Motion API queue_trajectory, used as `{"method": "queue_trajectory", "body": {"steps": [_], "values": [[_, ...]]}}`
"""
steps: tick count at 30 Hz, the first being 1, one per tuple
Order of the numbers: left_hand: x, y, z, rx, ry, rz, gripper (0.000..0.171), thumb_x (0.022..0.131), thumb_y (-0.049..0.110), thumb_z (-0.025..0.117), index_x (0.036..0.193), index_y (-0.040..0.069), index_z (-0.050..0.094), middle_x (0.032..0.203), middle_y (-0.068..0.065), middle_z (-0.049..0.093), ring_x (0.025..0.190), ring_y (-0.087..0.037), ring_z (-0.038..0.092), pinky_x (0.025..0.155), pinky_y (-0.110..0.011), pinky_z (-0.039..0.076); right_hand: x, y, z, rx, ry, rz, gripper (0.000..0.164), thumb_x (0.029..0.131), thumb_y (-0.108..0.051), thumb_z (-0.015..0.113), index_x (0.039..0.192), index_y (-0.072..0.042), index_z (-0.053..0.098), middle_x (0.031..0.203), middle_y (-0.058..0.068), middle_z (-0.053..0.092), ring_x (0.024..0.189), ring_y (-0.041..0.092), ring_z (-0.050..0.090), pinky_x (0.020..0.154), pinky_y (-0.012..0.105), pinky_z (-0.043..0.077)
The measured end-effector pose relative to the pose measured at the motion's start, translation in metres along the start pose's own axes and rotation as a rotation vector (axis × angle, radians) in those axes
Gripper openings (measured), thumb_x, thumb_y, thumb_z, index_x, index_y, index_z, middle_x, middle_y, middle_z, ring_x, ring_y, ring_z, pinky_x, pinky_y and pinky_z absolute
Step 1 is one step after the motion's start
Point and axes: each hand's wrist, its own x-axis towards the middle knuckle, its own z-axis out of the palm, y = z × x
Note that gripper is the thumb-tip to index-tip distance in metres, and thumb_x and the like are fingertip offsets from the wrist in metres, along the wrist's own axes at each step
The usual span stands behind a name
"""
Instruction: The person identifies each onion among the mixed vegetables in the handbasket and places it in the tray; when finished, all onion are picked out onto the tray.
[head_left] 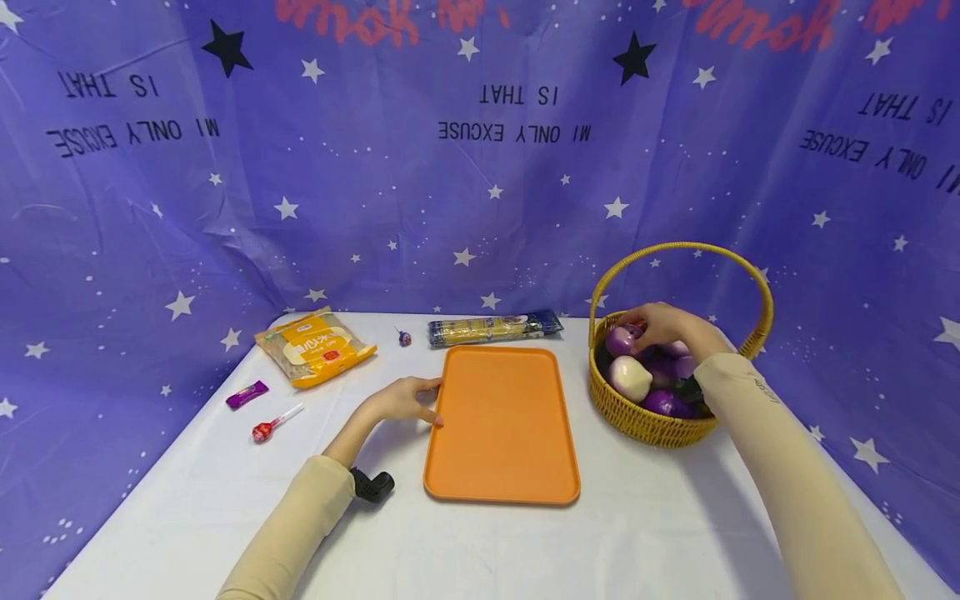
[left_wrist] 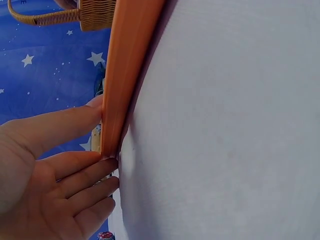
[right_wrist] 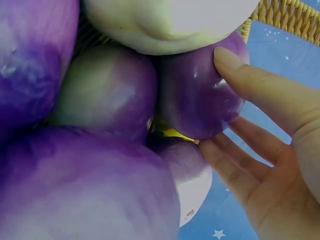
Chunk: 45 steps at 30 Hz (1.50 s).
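An orange tray (head_left: pixel 502 425) lies flat on the white table in the head view. My left hand (head_left: pixel 401 400) touches its left edge, with the thumb at the rim and the fingers extended along the side in the left wrist view. Over at the right, a yellow wicker basket (head_left: pixel 645 429) holds several purple-and-white turnips. My right hand (head_left: pixel 663 325) reaches into it and grips a purple turnip (right_wrist: pixel 200 90) between thumb and fingers. Beside that one, a paler turnip (head_left: pixel 630 379) sits in the basket. Something yellow and shiny (right_wrist: pixel 175 134) shows partly hidden beneath the turnips.
The basket's tall handle (head_left: pixel 682 246) arches over the right hand. To the left lie an orange snack bag (head_left: pixel 318 348), a purple-wrapped candy (head_left: pixel 247 395) and a red lollipop (head_left: pixel 264 432). Behind the tray are a small dark lollipop (head_left: pixel 405 338) and a long yellow-and-blue packet (head_left: pixel 487 329).
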Motion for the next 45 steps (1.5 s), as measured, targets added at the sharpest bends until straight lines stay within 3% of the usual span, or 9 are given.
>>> {"method": "queue_trajectory", "body": {"steps": [12, 18, 24, 30, 35, 40, 45], "values": [[-0.002, 0.000, 0.000, -0.017, -0.007, -0.005, 0.083, 0.077, 0.032, 0.082, 0.144, 0.002, 0.043, 0.142, -0.018, 0.048, 0.134, -0.038, 0.038, 0.110, -0.050, 0.031, -0.006, 0.001, -0.008, -0.041, 0.130, -0.069, 0.057, 0.080, -0.022, 0.079, 0.130, -0.005, 0.059, 0.119, 0.018, 0.062, 0.111, 0.038, 0.052, 0.098, 0.057, 0.040], [-0.002, 0.000, -0.001, -0.021, -0.012, -0.017, 0.083, 0.077, 0.032, 0.081, 0.145, 0.003, 0.042, 0.143, -0.017, 0.047, 0.134, -0.037, 0.037, 0.110, -0.050, 0.030, -0.019, -0.005, -0.014, -0.061, 0.218, -0.150, 0.057, 0.080, -0.026, 0.079, 0.129, -0.005, 0.060, 0.121, 0.021, 0.062, 0.109, 0.040, 0.057, 0.094, 0.056, 0.044], [-0.001, -0.001, -0.001, -0.027, -0.011, -0.021, 0.083, 0.078, 0.033, 0.081, 0.145, 0.004, 0.042, 0.143, -0.017, 0.047, 0.134, -0.037, 0.037, 0.110, -0.049, 0.030, -0.041, -0.014, -0.014, -0.051, 0.307, -0.179, 0.058, 0.080, -0.030, 0.080, 0.131, -0.008, 0.059, 0.120, 0.018, 0.064, 0.107, 0.039, 0.059, 0.091, 0.055, 0.046], [0.000, -0.001, 0.000, -0.017, -0.015, -0.009, 0.084, 0.077, 0.032, 0.081, 0.144, 0.002, 0.042, 0.143, -0.018, 0.047, 0.134, -0.037, 0.038, 0.111, -0.049, 0.029, -0.062, -0.028, -0.006, 0.010, 0.372, -0.207, 0.065, 0.078, -0.032, 0.081, 0.134, -0.010, 0.056, 0.121, 0.016, 0.063, 0.109, 0.038, 0.059, 0.092, 0.056, 0.046], [-0.001, 0.000, -0.001, -0.023, -0.014, -0.007, 0.083, 0.078, 0.031, 0.081, 0.144, 0.000, 0.042, 0.143, -0.019, 0.047, 0.134, -0.038, 0.038, 0.111, -0.050, 0.029, -0.073, -0.042, 0.005, 0.030, 0.398, -0.265, 0.061, 0.080, -0.029, 0.080, 0.134, -0.013, 0.057, 0.123, 0.013, 0.062, 0.106, 0.035, 0.062, 0.089, 0.053, 0.050], [-0.002, 0.000, -0.002, -0.019, -0.013, -0.007, 0.083, 0.078, 0.031, 0.081, 0.144, 0.000, 0.042, 0.142, -0.019, 0.047, 0.133, -0.038, 0.038, 0.110, -0.050, 0.029, -0.076, -0.062, 0.018, -0.001, 0.444, -0.346, 0.062, 0.078, -0.023, 0.082, 0.134, -0.014, 0.057, 0.125, 0.009, 0.062, 0.103, 0.028, 0.062, 0.086, 0.048, 0.052], [-0.001, 0.000, -0.001, -0.031, -0.016, -0.008, 0.083, 0.078, 0.032, 0.081, 0.144, 0.001, 0.042, 0.143, -0.019, 0.046, 0.134, -0.038, 0.038, 0.111, -0.050, 0.029, -0.068, -0.085, 0.038, 0.051, 0.431, -0.417, 0.065, 0.076, -0.020, 0.084, 0.134, -0.010, 0.056, 0.127, 0.009, 0.061, 0.111, 0.027, 0.059, 0.092, 0.046, 0.050]]}}
